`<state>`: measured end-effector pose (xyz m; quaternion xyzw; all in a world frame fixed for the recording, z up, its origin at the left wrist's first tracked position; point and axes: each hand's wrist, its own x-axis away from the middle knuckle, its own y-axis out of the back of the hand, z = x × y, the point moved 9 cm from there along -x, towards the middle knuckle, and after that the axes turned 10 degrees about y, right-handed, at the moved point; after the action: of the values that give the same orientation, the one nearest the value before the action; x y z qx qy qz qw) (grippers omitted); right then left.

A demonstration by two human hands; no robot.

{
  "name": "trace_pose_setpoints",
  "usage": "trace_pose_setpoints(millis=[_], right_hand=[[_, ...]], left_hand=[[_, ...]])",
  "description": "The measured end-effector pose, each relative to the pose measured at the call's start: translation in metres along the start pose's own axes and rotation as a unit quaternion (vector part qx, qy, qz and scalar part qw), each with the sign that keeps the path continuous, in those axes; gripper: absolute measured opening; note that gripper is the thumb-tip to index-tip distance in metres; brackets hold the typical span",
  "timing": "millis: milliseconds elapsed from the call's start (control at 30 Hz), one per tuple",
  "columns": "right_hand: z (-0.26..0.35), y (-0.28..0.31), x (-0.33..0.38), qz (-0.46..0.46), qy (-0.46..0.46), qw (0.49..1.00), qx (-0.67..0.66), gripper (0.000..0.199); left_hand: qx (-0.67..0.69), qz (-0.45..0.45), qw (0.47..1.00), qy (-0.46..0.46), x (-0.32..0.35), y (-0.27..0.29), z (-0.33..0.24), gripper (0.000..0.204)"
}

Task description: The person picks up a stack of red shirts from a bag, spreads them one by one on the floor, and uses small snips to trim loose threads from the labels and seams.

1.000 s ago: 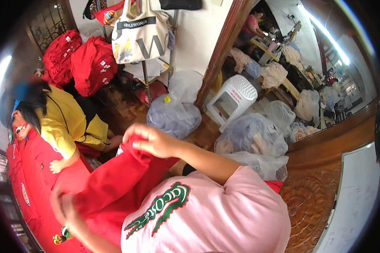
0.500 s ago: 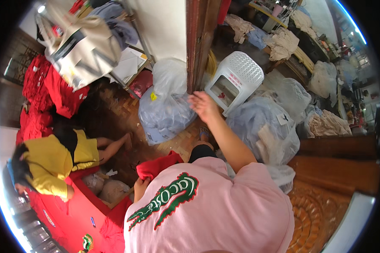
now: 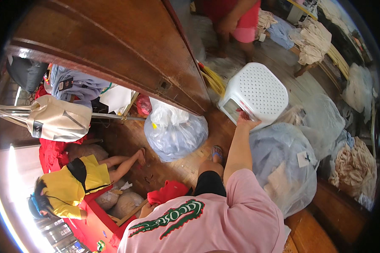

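My right hand [image 3: 246, 121] has its fingers hooked over the lower edge of a white plastic stool [image 3: 261, 89], at the opening in its side. The stool has a perforated seat and looks tilted, with the seat facing up and to the right. Low in the view, my left hand [image 3: 145, 209] is closed around a red cloth [image 3: 169, 192]. Part of that hand is hidden by my pink shirt. Just right of the stool, a large clear plastic bag [image 3: 285, 158] of pale blue fabric bulges close to my right forearm.
A wooden door [image 3: 114, 46] crosses the upper left. Another filled plastic bag [image 3: 175, 135] stands on the parquet floor. At left, a person in yellow [image 3: 71, 179] leans over a red table [image 3: 90, 225]. Beyond the stool stands a person in red shorts [image 3: 240, 21].
My right hand has moved from open air beside the stool onto its edge. The view has shifted, bringing in the wooden door and the person in red shorts. My left hand keeps the red cloth.
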<state>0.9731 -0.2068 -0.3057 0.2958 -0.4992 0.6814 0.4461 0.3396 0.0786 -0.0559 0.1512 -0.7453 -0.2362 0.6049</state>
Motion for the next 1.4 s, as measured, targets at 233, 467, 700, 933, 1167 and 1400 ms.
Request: trace_pose_setpoints(millis=[233,467,700,933,1167,1400], right_hand=[[-0.003,-0.030,-0.004,0.017,0.083,0.985,-0.149,0.105],[0.008,-0.034,-0.020,0.025,0.096,0.985,-0.142,0.098],[0.017,-0.031,-0.004,0.093,0.042,0.987,-0.123,0.087],[0.008,-0.014,0.026,0.183,-0.050,0.975,-0.117,0.076],[0.042,-0.017,-0.013,0.243,-0.014,0.969,-0.043,0.090],[0.129,-0.025,0.005,0.315,-0.057,0.937,0.137,0.073]], left_hand=[[-0.011,0.015,0.999,0.031,0.004,-0.014,-0.023,0.036],[-0.016,0.024,0.998,0.049,0.007,-0.025,-0.027,0.037],[-0.036,0.029,0.999,0.026,-0.020,-0.018,-0.045,0.038],[-0.048,0.021,0.998,0.028,-0.037,-0.005,-0.050,0.039],[-0.081,0.045,0.996,0.013,-0.026,-0.022,-0.040,0.040],[-0.091,0.035,0.995,0.022,0.015,-0.022,-0.042,0.041]])
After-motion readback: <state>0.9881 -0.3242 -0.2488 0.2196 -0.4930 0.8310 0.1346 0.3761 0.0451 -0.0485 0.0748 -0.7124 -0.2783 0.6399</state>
